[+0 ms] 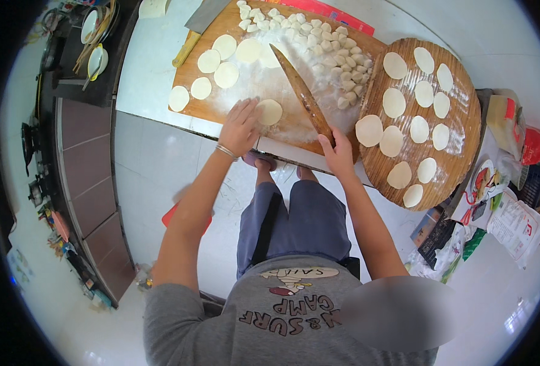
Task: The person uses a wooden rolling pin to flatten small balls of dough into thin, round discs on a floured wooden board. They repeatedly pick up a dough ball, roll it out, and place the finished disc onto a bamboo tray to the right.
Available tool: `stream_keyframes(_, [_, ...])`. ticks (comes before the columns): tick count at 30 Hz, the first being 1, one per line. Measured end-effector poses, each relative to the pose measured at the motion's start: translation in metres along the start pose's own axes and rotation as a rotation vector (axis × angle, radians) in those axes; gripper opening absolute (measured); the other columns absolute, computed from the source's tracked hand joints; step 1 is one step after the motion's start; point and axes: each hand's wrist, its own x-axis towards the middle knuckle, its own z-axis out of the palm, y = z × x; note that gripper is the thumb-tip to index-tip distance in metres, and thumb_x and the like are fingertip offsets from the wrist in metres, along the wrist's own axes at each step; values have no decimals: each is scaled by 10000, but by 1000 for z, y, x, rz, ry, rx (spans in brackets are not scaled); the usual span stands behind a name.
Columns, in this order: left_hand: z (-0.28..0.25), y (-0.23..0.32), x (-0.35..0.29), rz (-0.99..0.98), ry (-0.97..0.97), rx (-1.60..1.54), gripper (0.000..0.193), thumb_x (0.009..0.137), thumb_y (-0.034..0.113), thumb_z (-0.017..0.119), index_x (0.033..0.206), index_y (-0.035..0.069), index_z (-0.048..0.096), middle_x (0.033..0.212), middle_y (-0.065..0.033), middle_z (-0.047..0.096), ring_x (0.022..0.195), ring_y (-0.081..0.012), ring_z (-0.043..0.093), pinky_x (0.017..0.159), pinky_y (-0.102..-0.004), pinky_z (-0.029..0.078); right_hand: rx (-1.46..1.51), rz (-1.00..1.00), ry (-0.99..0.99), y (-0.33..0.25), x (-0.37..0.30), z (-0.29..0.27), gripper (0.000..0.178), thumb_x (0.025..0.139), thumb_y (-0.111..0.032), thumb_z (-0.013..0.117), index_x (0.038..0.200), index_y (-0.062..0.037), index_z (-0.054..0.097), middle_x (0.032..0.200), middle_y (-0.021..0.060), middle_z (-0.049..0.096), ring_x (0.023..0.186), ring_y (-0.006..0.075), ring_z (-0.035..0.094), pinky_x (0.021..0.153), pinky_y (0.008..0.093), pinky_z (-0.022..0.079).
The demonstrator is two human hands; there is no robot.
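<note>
My right hand [338, 150] is closed round the near end of a long, tapered wooden rolling pin [300, 88]. The pin slants up and to the left over a floured wooden board [294, 135]. My left hand [241, 127] lies on the board's near edge with its fingers stretched out. Its fingertips are beside a flat dough round [269, 112], and whether they touch it I cannot tell. Several rolled dough rounds [226, 74] lie on the board's left side. Small dough pieces [319, 39] are heaped along its far right part, among loose flour.
A cleaver [204, 18] with a wooden handle lies at the board's far left corner. To the right, a round wooden board [459, 122] carries several dough rounds. Bags and packages [517, 226] crowd the far right. At left stands a dark counter with bowls [97, 61].
</note>
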Motion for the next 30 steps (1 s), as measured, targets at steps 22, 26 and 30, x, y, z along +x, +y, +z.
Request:
stream_keyframes(22, [8,-23,-8,-573,162,216,672,945,359,461,1498,31,265,1560,-192,236,1430,-393,223,1149,-537,164,-841,-581,49,-47,123,71,502,913,-323,529,1375,-137,466,1474,140,378,1358,352,340,1120,523,241])
stream_keyframes(26, [11,6,-45,-461,139,118,678,940,385,469,1499,50,281,1553,-194,255,1421,-390,250,1146,-524,183,-936,-483,-3,-17,86,56,544,936,-296,472,1455,-152,398,1532,152,308,1398,369,291,1147,553,188])
stream_keyframes(30, [6,-10,-45,-495,156,146,679,931,418,492,1484,65,319,1546,-180,278,1419,-387,256,1139,-523,207,-903,-492,-82,-32,82,68,558,935,-291,468,1468,-154,377,1538,155,297,1407,376,275,1149,561,172])
